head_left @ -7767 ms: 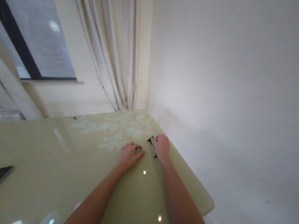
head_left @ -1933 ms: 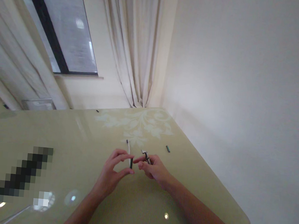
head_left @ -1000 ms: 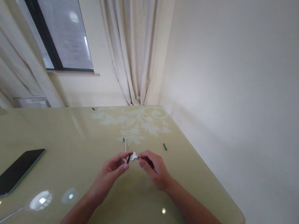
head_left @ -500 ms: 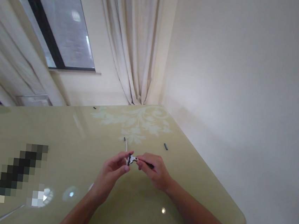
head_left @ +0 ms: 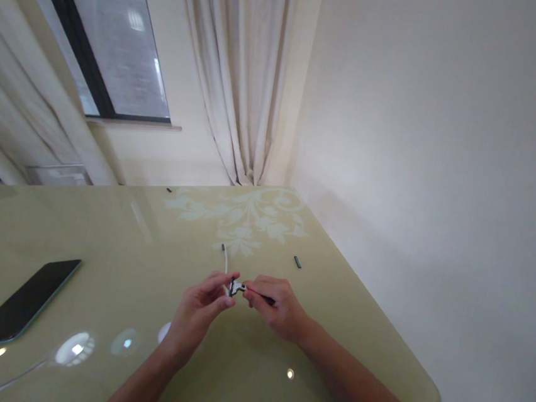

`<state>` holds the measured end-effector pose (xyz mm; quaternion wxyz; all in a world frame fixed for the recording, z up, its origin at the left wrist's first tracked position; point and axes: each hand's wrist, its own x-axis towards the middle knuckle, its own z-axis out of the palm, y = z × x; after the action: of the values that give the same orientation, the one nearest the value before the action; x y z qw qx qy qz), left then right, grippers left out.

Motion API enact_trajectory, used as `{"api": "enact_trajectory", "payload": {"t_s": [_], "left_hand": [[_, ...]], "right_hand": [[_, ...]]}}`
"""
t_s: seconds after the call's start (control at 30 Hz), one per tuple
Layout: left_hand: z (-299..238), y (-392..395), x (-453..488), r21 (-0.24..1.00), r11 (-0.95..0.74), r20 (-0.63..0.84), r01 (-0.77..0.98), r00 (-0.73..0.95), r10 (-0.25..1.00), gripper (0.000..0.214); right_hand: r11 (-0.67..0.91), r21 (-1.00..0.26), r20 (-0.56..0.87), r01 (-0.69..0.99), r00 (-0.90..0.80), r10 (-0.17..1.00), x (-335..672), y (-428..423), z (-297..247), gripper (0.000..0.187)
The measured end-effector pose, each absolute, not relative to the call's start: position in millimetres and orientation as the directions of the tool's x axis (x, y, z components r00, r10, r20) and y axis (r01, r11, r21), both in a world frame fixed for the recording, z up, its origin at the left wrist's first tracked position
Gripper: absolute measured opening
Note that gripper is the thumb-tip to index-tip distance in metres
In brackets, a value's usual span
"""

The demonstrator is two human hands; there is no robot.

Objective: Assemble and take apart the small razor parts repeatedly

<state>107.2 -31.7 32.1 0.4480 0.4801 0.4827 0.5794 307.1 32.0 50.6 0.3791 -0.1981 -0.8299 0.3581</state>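
Observation:
Between my hands, over the table point(head_left: 355, 323), is a small razor point(head_left: 238, 288) with a dark crosswise head, a silvery neck and a dark handle. My left hand point(head_left: 202, 301) pinches the head between thumb and fingertips. The handle is gripped in my right hand point(head_left: 278, 303), which hides most of it. Just beyond my left hand lies a thin white, curved piece with a dark tip point(head_left: 225, 259); its near end is hidden by the fingers. A small dark green bar point(head_left: 297, 262) rests on the table past my right hand.
A dark tablet-like slab point(head_left: 21, 307) lies at the table's left. Near the far edge is a tiny dark piece point(head_left: 169, 189). A wall point(head_left: 431, 179) borders the table's right side. Curtains point(head_left: 242, 72) and a window point(head_left: 108, 34) stand behind it.
The view has shifted slightly. The slab at left, blurred by blocks before, now shows plainly. Both hands keep nearly the same hold on the razor.

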Motion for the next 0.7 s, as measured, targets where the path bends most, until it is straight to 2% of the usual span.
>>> {"api": "enact_trajectory", "payload": {"t_s": [0.27, 0.33, 0.4, 0.47, 0.57, 0.63, 0.7], "left_hand": [[37, -33, 105, 0.986, -0.163, 0.167, 0.039, -0.132, 0.977, 0.049], [36, -31, 102, 0.984, -0.153, 0.165, 0.093, -0.140, 0.976, 0.056], [31, -27, 97, 0.965, -0.114, 0.159, 0.237, -0.183, 0.970, 0.056], [23, -22, 91, 0.874, -0.053, 0.181, 0.483, -0.222, 0.958, 0.048], [12, -16, 87, 0.614, 0.021, 0.207, 0.789, -0.187, 0.960, 0.045], [9, -15, 89, 0.471, 0.047, 0.181, 0.881, -0.149, 0.972, 0.045], [10, -15, 92, 0.372, 0.064, 0.162, 0.926, -0.133, 0.978, 0.040]], "right_hand": [[0.626, -0.776, 0.483, 0.071, -0.571, 0.663, 306, 32, 52, 0.031], [0.572, -0.818, 0.463, 0.064, -0.516, 0.721, 308, 39, 51, 0.029], [0.488, -0.871, 0.426, 0.056, -0.410, 0.807, 314, 53, 49, 0.028], [0.411, -0.910, 0.381, 0.061, -0.274, 0.883, 327, 75, 46, 0.029], [0.347, -0.922, 0.330, 0.170, -0.120, 0.936, 357, 112, 36, 0.026], [0.388, -0.849, 0.400, 0.358, -0.044, 0.915, 377, 132, 26, 0.024], [0.418, -0.778, 0.471, 0.469, -0.006, 0.882, 393, 144, 16, 0.024]]}}
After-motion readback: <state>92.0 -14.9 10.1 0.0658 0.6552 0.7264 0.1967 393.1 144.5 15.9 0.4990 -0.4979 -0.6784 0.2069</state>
